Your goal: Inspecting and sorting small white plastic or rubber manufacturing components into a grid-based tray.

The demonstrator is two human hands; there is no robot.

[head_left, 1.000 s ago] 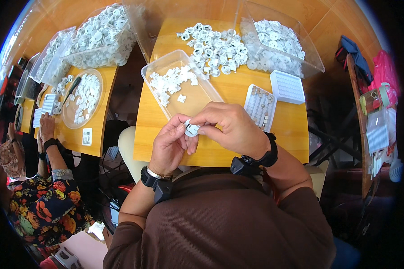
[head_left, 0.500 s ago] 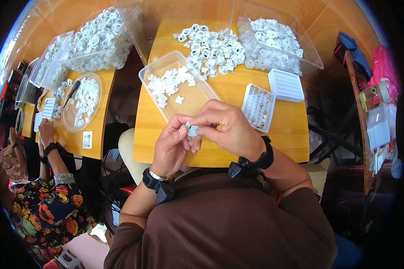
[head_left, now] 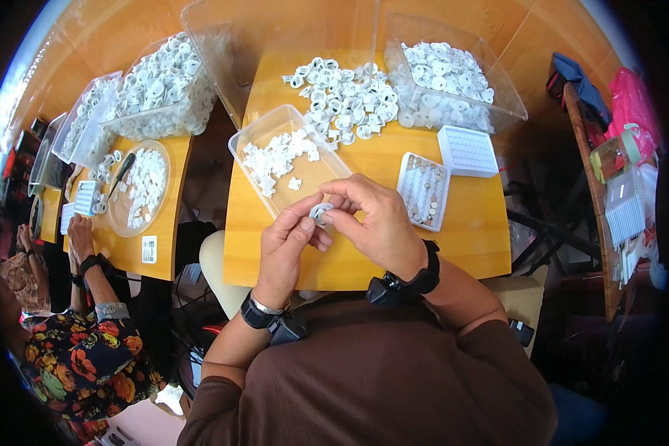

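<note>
Over the front of the yellow table, my left hand (head_left: 284, 244) and my right hand (head_left: 379, 223) both pinch one small round white plastic part (head_left: 321, 214). A hollow with dark detail shows on its face, and fingertips cover parts of its rim. Just beyond my hands lies a clear plastic tray (head_left: 318, 175) with small white plastic pieces (head_left: 279, 157) in it. Right of it stands a white box (head_left: 402, 177) holding several small round metallic discs (head_left: 432, 201). Farther back, many round white parts (head_left: 349, 100) are heaped loose on the table.
A white slotted tray (head_left: 468, 151) sits behind the disc box. At the back right stands a clear bin (head_left: 507, 115) full of white parts. On the left, a co-worker's hands (head_left: 80, 232) are at another table with a round tray (head_left: 116, 217) and a dark-handled tool (head_left: 122, 175).
The round part has been turned in my fingers, so its hollowed face shows instead of a flatter side. Both hands still pinch it. The whole view has shifted slightly.
</note>
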